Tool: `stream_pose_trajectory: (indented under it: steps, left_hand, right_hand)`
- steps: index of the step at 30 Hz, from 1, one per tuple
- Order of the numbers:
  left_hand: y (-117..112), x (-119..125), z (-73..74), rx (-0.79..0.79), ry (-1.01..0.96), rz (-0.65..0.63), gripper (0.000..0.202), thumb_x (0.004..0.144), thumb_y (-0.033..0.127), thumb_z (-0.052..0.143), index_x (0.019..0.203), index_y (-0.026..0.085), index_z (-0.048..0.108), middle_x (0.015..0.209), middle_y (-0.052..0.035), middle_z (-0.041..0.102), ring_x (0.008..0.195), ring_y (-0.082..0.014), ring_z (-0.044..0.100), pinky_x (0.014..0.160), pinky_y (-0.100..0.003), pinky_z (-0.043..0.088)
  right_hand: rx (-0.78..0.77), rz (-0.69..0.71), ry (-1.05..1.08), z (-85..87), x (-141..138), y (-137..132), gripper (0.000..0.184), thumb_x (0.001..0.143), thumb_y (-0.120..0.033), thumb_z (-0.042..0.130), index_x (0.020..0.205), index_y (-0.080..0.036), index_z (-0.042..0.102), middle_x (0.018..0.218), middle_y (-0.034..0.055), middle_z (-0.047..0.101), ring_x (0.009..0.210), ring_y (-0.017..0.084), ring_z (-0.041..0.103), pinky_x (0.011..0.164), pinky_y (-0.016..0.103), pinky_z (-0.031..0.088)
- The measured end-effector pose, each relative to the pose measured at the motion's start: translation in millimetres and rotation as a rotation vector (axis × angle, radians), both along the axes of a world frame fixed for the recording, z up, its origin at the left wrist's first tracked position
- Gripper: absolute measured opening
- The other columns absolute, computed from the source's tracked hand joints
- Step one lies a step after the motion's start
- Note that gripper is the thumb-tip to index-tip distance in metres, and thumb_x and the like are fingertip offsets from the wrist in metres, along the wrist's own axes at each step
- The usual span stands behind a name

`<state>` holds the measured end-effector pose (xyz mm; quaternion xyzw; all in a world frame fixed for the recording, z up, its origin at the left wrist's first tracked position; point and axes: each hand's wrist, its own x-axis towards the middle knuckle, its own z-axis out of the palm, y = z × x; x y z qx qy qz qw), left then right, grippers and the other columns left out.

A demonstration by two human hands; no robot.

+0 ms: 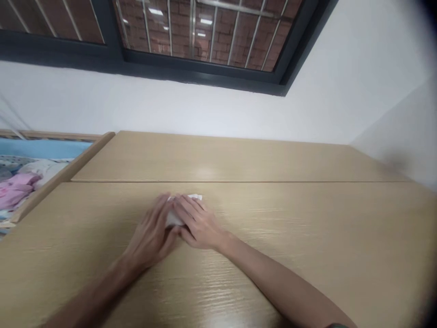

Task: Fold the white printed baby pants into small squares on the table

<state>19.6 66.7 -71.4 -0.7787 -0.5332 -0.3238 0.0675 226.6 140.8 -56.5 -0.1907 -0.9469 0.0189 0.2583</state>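
Observation:
A small folded white paper or cloth (pixel 175 219) lies on the light wooden table (pixel 307 237), mostly covered by both hands. My left hand (pixel 152 236) rests on its left side, fingers stretched forward and lying flat on it. My right hand (pixel 197 223) lies over its right side, fingers extended and pressed down on the white piece. Only a white corner at the far edge and a patch between the hands show.
A seam runs across the table in front of the hands. A white wall and a dark-framed window (pixel 205 68) with bars stand behind. At the left, a wooden-edged bed (pixel 58 177) holds pink and patterned fabric (pixel 17 189).

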Motion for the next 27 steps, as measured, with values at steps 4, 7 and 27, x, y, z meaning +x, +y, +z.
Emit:
stream_pose_trajectory:
  steps: [4, 7, 27]
  left_hand:
    - [1, 10, -5.0, -0.125, 0.124, -0.126, 0.078, 0.104, 0.042, 0.043, 0.164, 0.014, 0.002, 0.166, -0.0199, 0.030, 0.156, -0.0320, 0.025, 0.123, -0.051, 0.035]
    - [-1, 4, -12.4, -0.152, 0.181, -0.087, 0.076, 0.105, 0.044, 0.042, 0.165, 0.015, 0.006, 0.167, -0.0196, 0.029, 0.156, -0.0324, 0.026, 0.122, -0.052, 0.035]
    - [3, -21, -17.9, -0.091, 0.086, -0.075, 0.058, 0.102, 0.034, 0.050, 0.155, 0.017, 0.032, 0.159, -0.0212, 0.043, 0.147, -0.0307, 0.044, 0.110, -0.048, 0.048]
  right_hand:
    - [-0.105, -0.131, -0.097, 0.1, 0, 2, 0.062, 0.105, -0.043, 0.045, 0.158, -0.012, 0.036, 0.166, 0.0159, 0.032, 0.157, 0.028, 0.025, 0.126, 0.052, 0.028]
    - [-0.131, -0.171, -0.094, -4.4, 2, 2, 0.060, 0.104, -0.044, 0.047, 0.156, -0.015, 0.041, 0.165, 0.0142, 0.034, 0.156, 0.028, 0.025, 0.127, 0.053, 0.027]
    - [-0.097, -0.075, 0.104, -11.3, 16, 7, 0.049, 0.085, -0.012, 0.054, 0.133, -0.017, 0.059, 0.142, 0.0128, 0.062, 0.144, 0.032, 0.045, 0.113, 0.053, 0.044]
